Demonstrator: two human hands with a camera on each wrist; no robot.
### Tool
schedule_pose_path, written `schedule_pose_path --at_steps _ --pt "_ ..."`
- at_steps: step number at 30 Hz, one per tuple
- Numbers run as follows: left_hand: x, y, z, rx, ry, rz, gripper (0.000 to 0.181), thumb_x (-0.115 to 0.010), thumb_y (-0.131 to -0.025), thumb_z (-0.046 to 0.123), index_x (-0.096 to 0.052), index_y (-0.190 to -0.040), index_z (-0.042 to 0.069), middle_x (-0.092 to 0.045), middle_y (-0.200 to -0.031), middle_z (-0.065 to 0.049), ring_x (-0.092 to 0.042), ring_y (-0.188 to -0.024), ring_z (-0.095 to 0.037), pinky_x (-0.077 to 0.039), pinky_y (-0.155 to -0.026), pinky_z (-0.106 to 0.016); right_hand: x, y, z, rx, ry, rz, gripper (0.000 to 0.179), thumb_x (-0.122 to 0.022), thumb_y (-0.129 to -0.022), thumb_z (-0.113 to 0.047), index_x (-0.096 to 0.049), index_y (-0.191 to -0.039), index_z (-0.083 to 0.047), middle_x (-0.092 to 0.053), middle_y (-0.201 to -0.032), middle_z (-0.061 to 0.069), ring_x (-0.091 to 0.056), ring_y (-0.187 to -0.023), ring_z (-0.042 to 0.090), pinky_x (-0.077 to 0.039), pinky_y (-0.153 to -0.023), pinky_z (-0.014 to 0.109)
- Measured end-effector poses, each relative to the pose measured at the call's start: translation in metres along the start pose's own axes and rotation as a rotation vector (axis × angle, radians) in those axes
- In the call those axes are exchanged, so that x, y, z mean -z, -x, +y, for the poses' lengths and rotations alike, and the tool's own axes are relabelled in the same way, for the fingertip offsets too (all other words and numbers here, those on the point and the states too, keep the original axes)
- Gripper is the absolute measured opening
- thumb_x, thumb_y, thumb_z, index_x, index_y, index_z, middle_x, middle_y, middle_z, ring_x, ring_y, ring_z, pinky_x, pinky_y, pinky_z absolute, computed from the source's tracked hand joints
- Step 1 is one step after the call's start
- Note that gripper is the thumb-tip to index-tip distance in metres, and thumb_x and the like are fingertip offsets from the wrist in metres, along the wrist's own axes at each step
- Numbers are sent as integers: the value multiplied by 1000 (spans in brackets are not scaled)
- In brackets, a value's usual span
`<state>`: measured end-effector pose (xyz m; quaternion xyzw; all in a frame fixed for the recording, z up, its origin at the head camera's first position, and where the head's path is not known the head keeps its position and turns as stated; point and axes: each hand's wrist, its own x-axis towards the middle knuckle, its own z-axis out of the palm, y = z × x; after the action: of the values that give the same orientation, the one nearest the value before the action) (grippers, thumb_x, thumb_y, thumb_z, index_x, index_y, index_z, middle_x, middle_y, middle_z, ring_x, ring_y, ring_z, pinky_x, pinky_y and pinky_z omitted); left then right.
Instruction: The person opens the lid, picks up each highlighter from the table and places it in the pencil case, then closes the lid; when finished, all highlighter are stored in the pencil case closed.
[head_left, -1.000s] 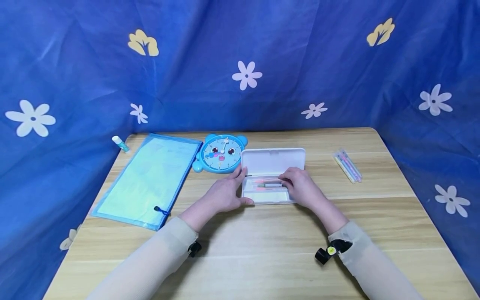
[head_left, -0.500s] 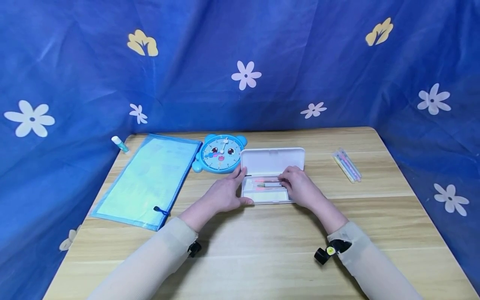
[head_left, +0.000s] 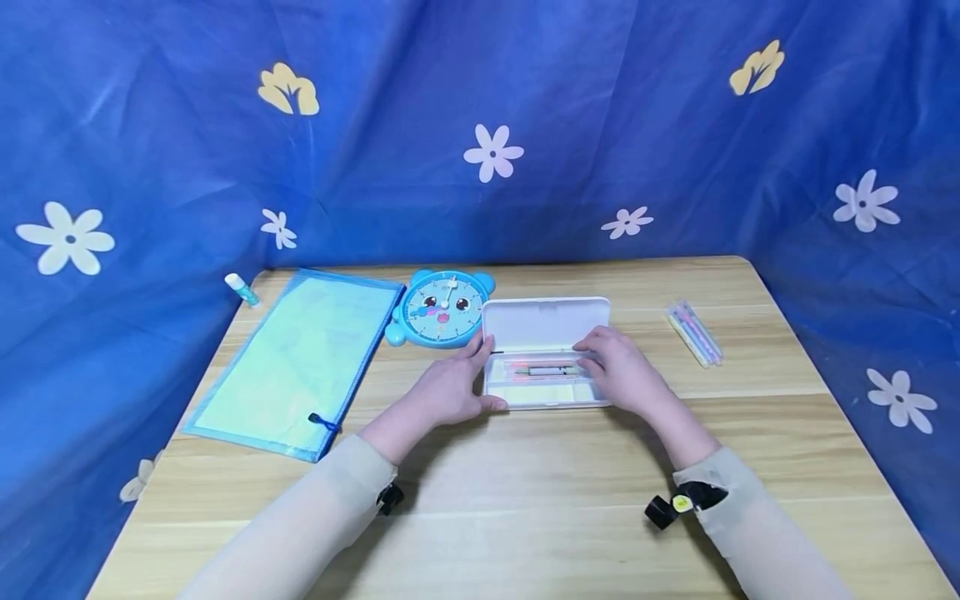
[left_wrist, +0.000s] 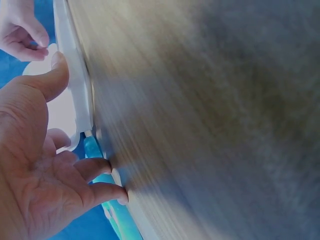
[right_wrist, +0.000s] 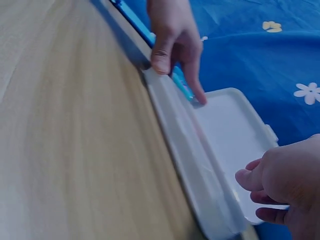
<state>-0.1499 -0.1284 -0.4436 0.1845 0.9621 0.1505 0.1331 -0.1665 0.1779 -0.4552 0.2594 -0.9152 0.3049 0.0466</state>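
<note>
A white pencil case (head_left: 545, 325) stands with its lid raised, near the middle of the table. A pen (head_left: 551, 371) and some pink items lie in its rear compartment. My left hand (head_left: 450, 387) grips the case's left end, thumb at the front corner and fingers at the back. In the left wrist view, the left hand's lower fingers are beside the blue toy clock (left_wrist: 120, 220). My right hand (head_left: 622, 371) is at the case's right end, fingers loosely bent, with nothing visible between them in the right wrist view (right_wrist: 290, 175). It hides part of that end.
A blue face-shaped toy clock (head_left: 442, 308) lies just left of the case. Farther left are a blue mesh zip folder (head_left: 292, 367) and a glue stick (head_left: 242, 289). A pack of coloured pens (head_left: 695, 333) lies to the right. Blue flowered cloth surrounds the table's far sides.
My right hand has drawn away rightward from the pen, and more of the pen and the case's right end show. The left hand has stayed on the case.
</note>
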Motion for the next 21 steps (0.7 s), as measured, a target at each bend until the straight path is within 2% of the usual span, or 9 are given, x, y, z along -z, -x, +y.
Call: schedule_pose_path --at_steps 9,15,21 --pt "1 -1 -1 -6 12 -3 117 -80 -86 65 -15 -170 16 -7 -175 -10 -52 -137 -47 -43 -114 -52 38 16 20 -79 -31 105 23 -75 -94 3 -76 -118 5 -72 -114 18 -68 -106 38 -55 -92 56" --pt "1 0 -2 7 14 -5 117 -80 -86 64 -15 -171 17 -8 -175 -10 -47 -142 -46 -40 -117 -51 62 32 39 -116 17 187 24 -79 -93 1 -77 -116 6 -74 -110 20 -68 -96 38 -54 -83 56" --pt "1 0 0 11 14 -12 116 -80 -86 64 -15 -171 18 -9 -175 -8 -44 -145 -45 -38 -118 -51 81 52 59 -226 26 223 25 -78 -95 -3 -75 -117 8 -71 -117 28 -68 -97 43 -54 -81 59"
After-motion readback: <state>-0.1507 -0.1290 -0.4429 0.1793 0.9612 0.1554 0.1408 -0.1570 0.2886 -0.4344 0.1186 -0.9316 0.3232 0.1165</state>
